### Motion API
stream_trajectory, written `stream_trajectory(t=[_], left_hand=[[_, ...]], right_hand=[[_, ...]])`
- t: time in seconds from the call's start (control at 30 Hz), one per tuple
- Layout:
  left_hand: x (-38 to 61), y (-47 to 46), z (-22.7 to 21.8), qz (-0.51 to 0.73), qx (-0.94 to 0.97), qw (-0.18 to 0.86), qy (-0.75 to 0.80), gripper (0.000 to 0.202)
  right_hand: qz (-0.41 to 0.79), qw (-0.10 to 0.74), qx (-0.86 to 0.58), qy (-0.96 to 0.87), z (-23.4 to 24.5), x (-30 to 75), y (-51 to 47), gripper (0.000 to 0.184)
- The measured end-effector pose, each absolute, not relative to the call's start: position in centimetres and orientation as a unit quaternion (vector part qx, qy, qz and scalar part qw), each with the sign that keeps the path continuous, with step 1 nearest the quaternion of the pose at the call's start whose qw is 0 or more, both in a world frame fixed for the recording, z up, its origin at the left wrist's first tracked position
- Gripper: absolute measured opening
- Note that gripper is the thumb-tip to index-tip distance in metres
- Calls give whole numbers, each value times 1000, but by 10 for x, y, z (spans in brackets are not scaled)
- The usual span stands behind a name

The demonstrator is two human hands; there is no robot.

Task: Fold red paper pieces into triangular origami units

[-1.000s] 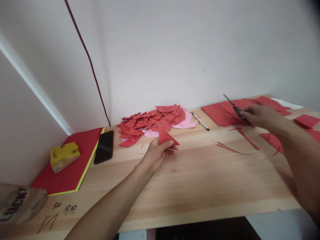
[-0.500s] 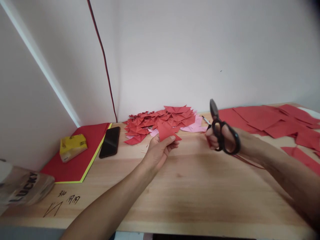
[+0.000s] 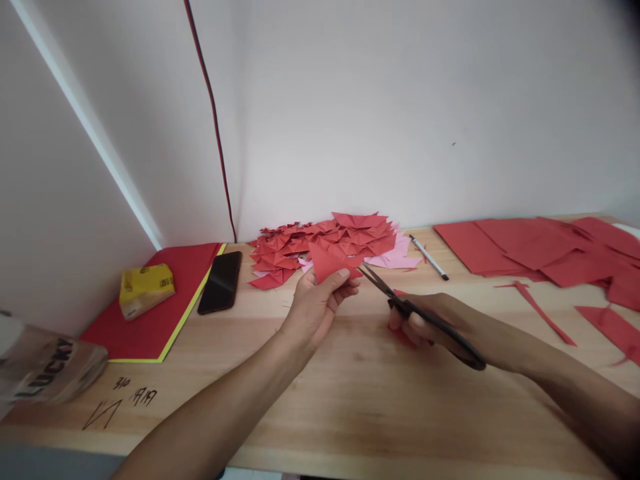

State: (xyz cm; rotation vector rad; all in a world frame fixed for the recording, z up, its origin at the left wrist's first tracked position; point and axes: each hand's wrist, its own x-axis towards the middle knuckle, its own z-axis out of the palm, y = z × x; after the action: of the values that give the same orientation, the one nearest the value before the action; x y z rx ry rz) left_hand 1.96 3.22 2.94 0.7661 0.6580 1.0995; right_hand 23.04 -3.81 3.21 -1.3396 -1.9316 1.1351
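A folded piece of red paper (image 3: 327, 262) is pinched between the thumb and fingers of my left hand (image 3: 320, 300), above the middle of the table. My right hand (image 3: 440, 320) grips black-handled scissors (image 3: 383, 285), their blades a little apart and the tips close to the paper's right corner. Whether the blades touch the paper I cannot tell. Some red paper shows by the fingers of my right hand. Just behind my left hand lies a heap of cut, folded red paper pieces (image 3: 355, 230), with pink paper (image 3: 395, 252) beneath its right side.
A pen (image 3: 429, 257) and red paper sheets (image 3: 510, 247) lie back right, with a thin red strip (image 3: 543, 310) in front. On the left are a black phone (image 3: 220, 283), red sheets (image 3: 150, 340) under a yellow packet (image 3: 147, 291), and a bag marked LUCKY (image 3: 55, 367).
My right hand has come down and turned, so the scissors now point left at the paper. A red strip now lies on the table at right. My left hand has barely moved.
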Motion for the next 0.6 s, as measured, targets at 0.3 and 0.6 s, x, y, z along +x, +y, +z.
stream_trajectory(t=[0.3, 0.6], left_hand=[[23, 26, 25, 484, 345, 747, 300, 20], [25, 24, 23, 485, 334, 748, 306, 23]], right_hand=[[422, 222, -506, -719, 37, 220, -38, 36], [391, 193, -545, -716, 37, 215, -38, 37]])
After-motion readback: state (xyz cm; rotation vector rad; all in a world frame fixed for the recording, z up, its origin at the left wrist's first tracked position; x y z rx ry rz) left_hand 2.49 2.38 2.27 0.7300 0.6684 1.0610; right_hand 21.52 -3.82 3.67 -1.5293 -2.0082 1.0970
